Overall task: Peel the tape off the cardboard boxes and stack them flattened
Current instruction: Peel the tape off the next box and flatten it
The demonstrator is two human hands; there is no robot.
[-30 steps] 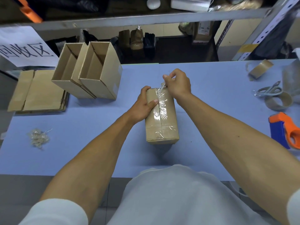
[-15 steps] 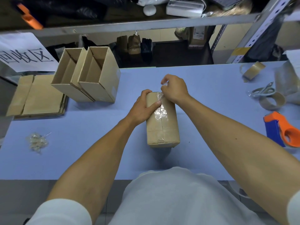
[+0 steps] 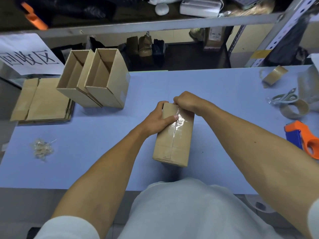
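Note:
A closed cardboard box (image 3: 174, 140) lies lengthwise in the middle of the blue table (image 3: 215, 87). Clear tape (image 3: 179, 119) runs along its top seam, loose and crinkled at the far half. My left hand (image 3: 157, 118) grips the box's far left corner, with the thumb pressed on top beside the tape. My right hand (image 3: 186, 101) is at the far end of the box, its fingers curled down and pinching the end of the tape. Two opened boxes (image 3: 96, 81) stand at the back left. A stack of flattened boxes (image 3: 43, 100) lies left of them.
A wad of peeled tape (image 3: 41, 149) lies on the table's left side. On the right are an orange and blue tape dispenser (image 3: 305, 138), a tape roll (image 3: 295, 109), scissors (image 3: 284, 97) and another roll (image 3: 274, 76). A metal shelf (image 3: 155, 23) hangs over the far edge.
My right hand has come down from above the far end to the box's far edge, keeping the tape in its pinch. The raised strip now lies lower. My left hand keeps its hold.

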